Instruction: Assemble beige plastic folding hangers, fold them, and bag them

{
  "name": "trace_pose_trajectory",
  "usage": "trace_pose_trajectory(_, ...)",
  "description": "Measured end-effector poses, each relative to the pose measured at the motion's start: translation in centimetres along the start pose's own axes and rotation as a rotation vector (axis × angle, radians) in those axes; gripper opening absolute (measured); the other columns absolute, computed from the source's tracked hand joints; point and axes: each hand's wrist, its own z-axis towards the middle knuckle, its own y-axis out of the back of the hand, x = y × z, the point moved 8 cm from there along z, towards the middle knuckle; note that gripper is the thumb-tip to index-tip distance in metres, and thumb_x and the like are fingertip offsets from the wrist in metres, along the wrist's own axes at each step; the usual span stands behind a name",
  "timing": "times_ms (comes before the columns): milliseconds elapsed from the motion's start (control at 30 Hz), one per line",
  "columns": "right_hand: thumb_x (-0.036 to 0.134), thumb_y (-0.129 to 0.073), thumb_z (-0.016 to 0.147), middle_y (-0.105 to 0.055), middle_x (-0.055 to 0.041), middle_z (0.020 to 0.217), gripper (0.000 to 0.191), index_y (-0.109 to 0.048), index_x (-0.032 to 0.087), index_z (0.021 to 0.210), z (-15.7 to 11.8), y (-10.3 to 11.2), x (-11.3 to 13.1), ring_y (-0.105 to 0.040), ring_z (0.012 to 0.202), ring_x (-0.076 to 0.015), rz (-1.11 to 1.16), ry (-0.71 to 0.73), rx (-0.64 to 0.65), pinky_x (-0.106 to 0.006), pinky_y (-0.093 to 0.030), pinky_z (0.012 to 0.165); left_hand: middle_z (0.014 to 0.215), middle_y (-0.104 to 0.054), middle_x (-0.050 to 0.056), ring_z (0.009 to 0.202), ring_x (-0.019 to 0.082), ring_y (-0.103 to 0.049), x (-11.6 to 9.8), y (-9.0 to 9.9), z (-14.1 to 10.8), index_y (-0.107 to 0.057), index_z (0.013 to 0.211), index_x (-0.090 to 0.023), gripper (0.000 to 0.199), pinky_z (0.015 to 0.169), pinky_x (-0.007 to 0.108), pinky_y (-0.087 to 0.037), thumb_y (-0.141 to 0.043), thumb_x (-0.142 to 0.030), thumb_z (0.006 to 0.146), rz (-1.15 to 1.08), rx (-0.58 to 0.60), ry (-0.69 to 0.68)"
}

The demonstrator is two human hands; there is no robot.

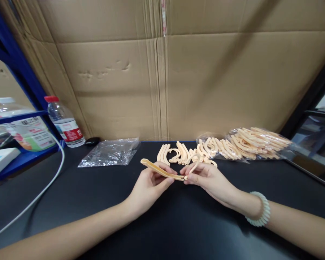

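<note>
My left hand (144, 186) is closed around a long, slightly curved beige plastic hanger arm (151, 165), its free end pointing up and left. Between the fingers and thumb of my right hand (215, 183) is a thin curved beige hanger hook (195, 167). The hook's base meets the right end of the arm in front of me; whether the two are joined, I cannot tell. Just behind my hands, loose hanger arms (164, 153) and hooks (174, 156) lie on the black table (173, 224). My fingers partly hide both held pieces.
Clear bags of more beige pieces (260, 142) lie at the back right, near a dark glossy device (314, 148). An empty plastic bag (109, 152), a red-capped bottle (67, 124) and a white cable (52, 180) are on the left. Cardboard (119, 83) walls the back.
</note>
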Motion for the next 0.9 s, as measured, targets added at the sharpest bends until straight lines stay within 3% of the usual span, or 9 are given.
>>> trace_pose_trajectory(167,0.038,-0.075,0.077,-0.071,-0.0071,0.093,0.026,-0.066,0.015,0.087,-0.2,-0.8,-0.3,-0.069,0.086,-0.0166,-0.019,-0.08,0.09,-0.031,-0.055,0.078,0.085,-0.068,0.005,0.082,0.019,-0.068,-1.5,-0.7,-0.6,-0.064,0.084,-0.017,0.004,0.076,0.032,-0.056,-0.066,-0.019,0.082,0.17,0.034,-0.124)
trace_pose_trajectory(333,0.037,-0.077,0.074,-0.072,-0.0058,0.081,0.029,-0.062,0.014,0.083,-0.1,-0.6,-0.5,-0.072,0.078,-0.0172,-0.049,-0.117,0.069,-0.028,-0.055,0.07,0.091,-0.07,0.008,0.085,0.02,-0.069,-1.8,-1.1,-1.0,-0.064,0.08,-0.017,0.004,0.075,0.031,-0.056,-0.067,-0.02,0.082,0.147,0.087,-0.182)
trace_pose_trajectory(667,0.045,-0.074,0.073,-0.062,0.0018,0.061,0.033,-0.056,0.017,0.076,-0.2,-0.7,0.3,-0.061,0.055,-0.0118,-0.187,0.016,-0.009,-0.026,-0.049,0.056,0.084,-0.07,0.006,0.078,0.019,-0.068,-1.8,-1.0,-0.8,-0.059,0.073,-0.018,0.012,0.069,0.031,-0.054,-0.069,-0.022,0.078,0.221,0.059,-0.124)
trace_pose_trajectory(900,0.046,-0.075,0.071,-0.059,0.0025,0.06,0.034,-0.056,0.018,0.074,-0.4,-0.7,0.6,-0.059,0.054,-0.0116,-0.217,0.043,-0.027,-0.027,-0.049,0.056,0.084,-0.069,0.005,0.076,0.018,-0.066,-0.4,-1.1,-0.6,-0.055,0.075,-0.017,0.017,0.064,0.029,-0.052,-0.071,-0.023,0.077,0.046,0.081,-0.004)
